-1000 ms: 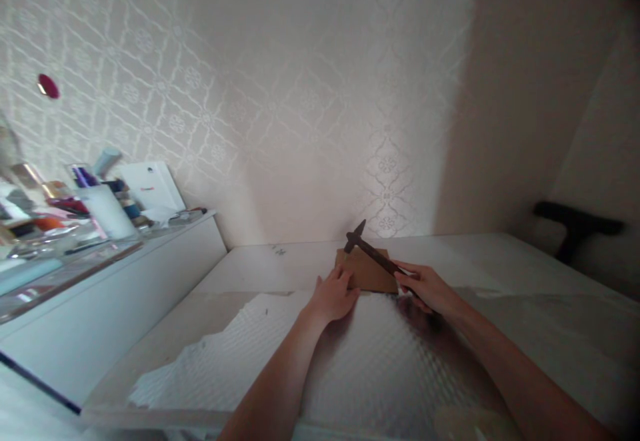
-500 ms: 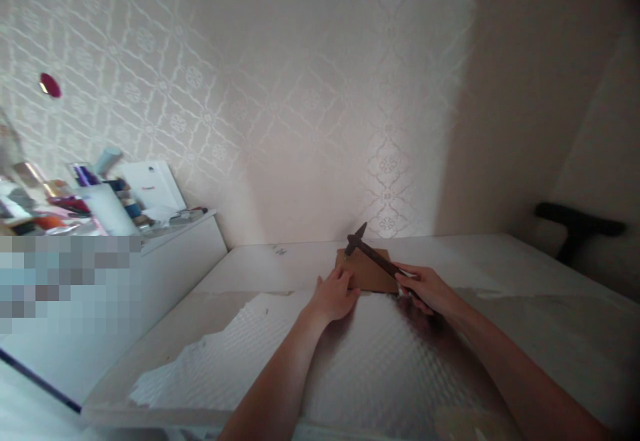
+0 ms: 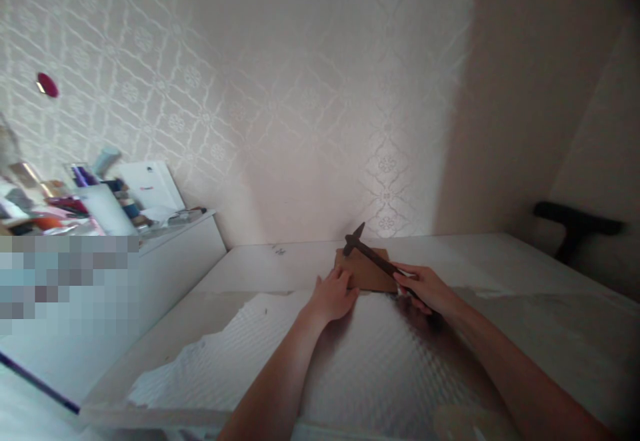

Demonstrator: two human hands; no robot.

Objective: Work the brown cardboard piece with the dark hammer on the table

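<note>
A brown cardboard piece (image 3: 367,271) lies flat on the white table (image 3: 480,261). My left hand (image 3: 333,296) rests on its near left corner, fingers curled and pressing down. My right hand (image 3: 425,289) is closed round the handle of a small dark hammer (image 3: 373,258). The hammer's head (image 3: 353,239) hangs just above the cardboard's far left part. A sheet of white bubble wrap (image 3: 350,361) covers the table under both forearms.
A white cabinet (image 3: 125,281) stands to the left, its top crowded with bottles, a white cup (image 3: 105,209) and a white tablet-like box (image 3: 150,188). Patterned wallpaper rises behind the table. A dark chair armrest (image 3: 575,224) shows at the right.
The hammer head has bobbed slightly over the cardboard. Both hands stay where they were.
</note>
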